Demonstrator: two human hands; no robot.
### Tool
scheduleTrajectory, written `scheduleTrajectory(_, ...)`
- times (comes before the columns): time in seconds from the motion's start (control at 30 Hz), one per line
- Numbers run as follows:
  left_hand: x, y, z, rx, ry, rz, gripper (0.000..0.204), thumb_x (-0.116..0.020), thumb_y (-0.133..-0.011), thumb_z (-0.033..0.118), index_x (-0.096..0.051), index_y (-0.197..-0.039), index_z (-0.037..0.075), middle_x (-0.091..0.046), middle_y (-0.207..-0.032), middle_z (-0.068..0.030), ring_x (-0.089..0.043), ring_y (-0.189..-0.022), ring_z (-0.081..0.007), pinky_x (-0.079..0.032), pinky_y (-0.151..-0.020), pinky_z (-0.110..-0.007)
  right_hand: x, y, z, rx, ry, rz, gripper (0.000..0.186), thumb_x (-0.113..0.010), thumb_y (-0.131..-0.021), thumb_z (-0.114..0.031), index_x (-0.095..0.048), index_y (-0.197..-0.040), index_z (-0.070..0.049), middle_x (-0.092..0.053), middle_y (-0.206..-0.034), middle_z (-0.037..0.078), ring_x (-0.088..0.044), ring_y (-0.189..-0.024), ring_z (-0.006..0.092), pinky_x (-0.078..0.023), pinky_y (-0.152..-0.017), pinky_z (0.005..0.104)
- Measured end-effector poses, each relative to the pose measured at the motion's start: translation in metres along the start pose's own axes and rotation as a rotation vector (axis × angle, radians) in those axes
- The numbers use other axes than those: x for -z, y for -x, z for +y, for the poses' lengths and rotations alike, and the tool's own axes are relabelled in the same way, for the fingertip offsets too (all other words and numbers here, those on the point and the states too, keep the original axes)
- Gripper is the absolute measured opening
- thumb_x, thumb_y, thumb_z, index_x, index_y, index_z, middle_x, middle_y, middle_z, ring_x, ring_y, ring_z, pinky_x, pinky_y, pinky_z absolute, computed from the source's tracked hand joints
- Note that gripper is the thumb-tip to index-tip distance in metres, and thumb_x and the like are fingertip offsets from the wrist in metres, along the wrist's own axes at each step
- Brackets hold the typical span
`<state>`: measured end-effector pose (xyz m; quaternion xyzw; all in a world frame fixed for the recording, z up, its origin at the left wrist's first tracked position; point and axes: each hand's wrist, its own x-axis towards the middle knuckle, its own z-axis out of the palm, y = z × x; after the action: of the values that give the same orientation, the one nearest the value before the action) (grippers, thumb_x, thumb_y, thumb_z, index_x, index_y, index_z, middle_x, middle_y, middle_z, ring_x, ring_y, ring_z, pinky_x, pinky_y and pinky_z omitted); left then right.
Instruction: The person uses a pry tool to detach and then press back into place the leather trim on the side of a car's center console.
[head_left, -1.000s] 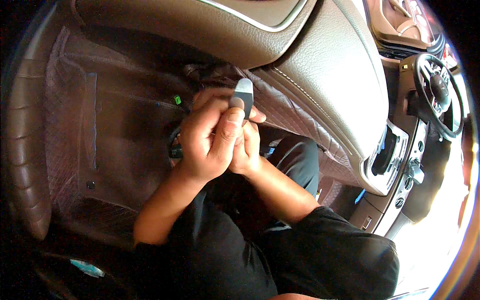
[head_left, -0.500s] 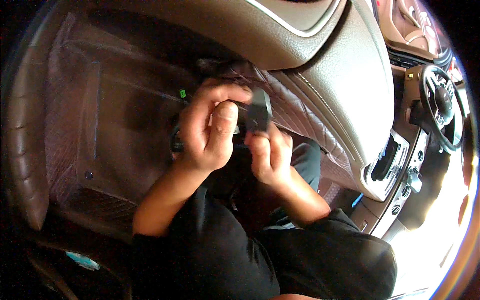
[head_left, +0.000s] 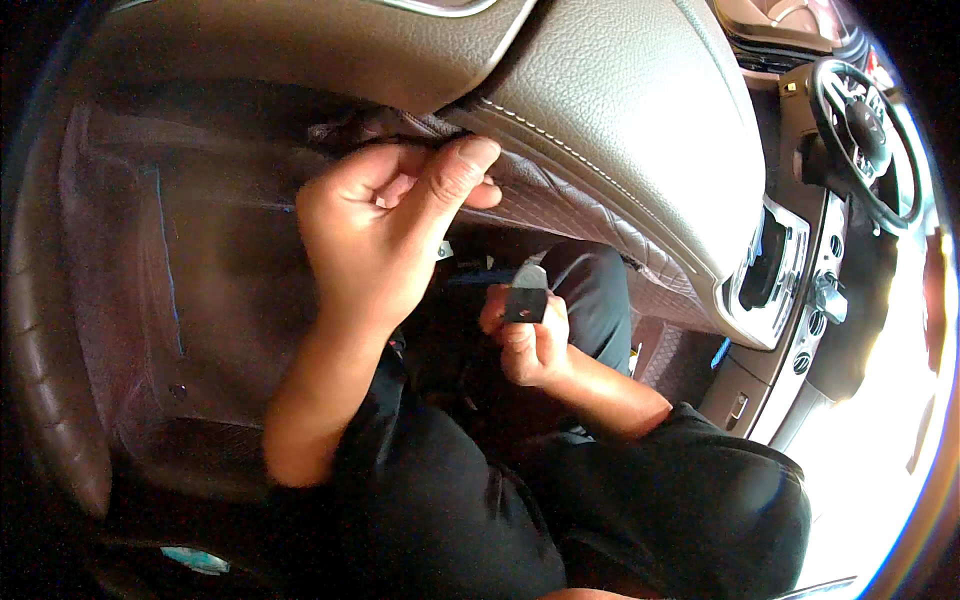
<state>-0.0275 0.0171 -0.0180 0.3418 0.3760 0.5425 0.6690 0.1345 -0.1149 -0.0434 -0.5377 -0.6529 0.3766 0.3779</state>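
My left hand (head_left: pixel 375 230) is raised beside the lower edge of the beige leather seat (head_left: pixel 620 110), thumb and fingers closed in a pinch. A thin dark strip runs along the fingertips; whether it is held or lies behind them I cannot tell. Lower and to the right, my right hand (head_left: pixel 535 345) is closed round a small black block-like tool (head_left: pixel 525 305) with a grey rounded end pointing up. Its exact kind does not show. Quilted brown trim (head_left: pixel 560 205) covers the seat's side behind both hands.
Brown carpeted floor (head_left: pixel 230 270) with a blue line along it lies to the left. A dark padded edge (head_left: pixel 50 380) curves at far left. The steering wheel (head_left: pixel 865 140) and centre console (head_left: pixel 780 270) stand at right. A light-blue item (head_left: pixel 195 560) lies lower left.
My left hand has come up and away from my right. The black tool has dropped lower in the right hand and turned its end toward me. The view has shifted slightly.
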Motion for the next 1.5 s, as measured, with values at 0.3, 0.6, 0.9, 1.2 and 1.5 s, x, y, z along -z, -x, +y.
scheduleTrajectory(0.3,0.063,0.002,-0.052,-0.661,-0.33,0.373,0.026,-0.069,-0.091,0.004,-0.057,-0.113,-0.001,-0.059,-0.111,-0.0115,-0.057,-0.1,-0.0201,-0.047,-0.086,-0.032,-0.009,-0.019,-0.027,-0.12,0.079,-0.145,0.036,-0.049,-0.102,-0.033,-0.06,-0.092,-0.001,-0.061,-0.069,0.011,-0.062,-0.058,0.0298,-0.048,-0.056,0.0376)
scheduleTrajectory(0.6,0.056,-0.005,-0.033,-0.208,0.038,0.321,0.017,-0.072,-0.093,0.012,-0.061,-0.1,0.001,-0.064,-0.094,-0.0019,-0.059,-0.088,-0.0086,-0.047,-0.083,-0.025,-0.028,-0.053,-0.043,-0.288,0.062,-0.208,0.042,-0.046,-0.105,-0.038,-0.06,-0.096,0.0,-0.058,-0.071,0.012,-0.06,-0.061,0.0263,-0.048,-0.059,0.0356)
scheduleTrajectory(0.9,0.055,-0.009,-0.016,0.184,0.408,0.192,0.025,-0.069,-0.096,0.028,-0.066,-0.089,0.005,-0.063,-0.085,0.0027,-0.055,-0.078,-0.0059,-0.044,-0.073,-0.023,-0.026,-0.073,-0.074,-0.563,-0.282,-0.238,0.058,-0.032,-0.108,-0.046,-0.06,-0.119,0.003,-0.052,-0.08,0.002,-0.049,-0.076,0.0137,-0.043,-0.072,0.0282)
scheduleTrajectory(1.2,0.054,-0.008,-0.017,0.19,0.264,0.168,0.019,-0.065,-0.095,0.021,-0.068,-0.088,0.003,-0.063,-0.08,0.0019,-0.054,-0.075,-0.006,-0.044,-0.07,-0.023,-0.016,-0.083,-0.084,-0.798,-0.808,-0.39,0.057,-0.04,-0.106,-0.047,-0.056,-0.127,0.003,-0.048,-0.078,0.0,-0.045,-0.065,0.0107,-0.037,-0.059,0.0247)
scheduleTrajectory(1.5,0.05,-0.011,-0.017,0.089,0.151,0.279,0.018,-0.075,-0.089,0.018,-0.064,-0.085,0.004,-0.058,-0.074,0.0034,-0.049,-0.067,-0.0045,-0.038,-0.06,-0.021,-0.037,-0.078,-0.106,-0.99,-0.946,-0.192,0.05,-0.043,-0.106,-0.044,-0.054,-0.13,-0.001,-0.038,-0.073,-0.006,-0.032,-0.058,0.0056,-0.025,-0.05,0.0226)
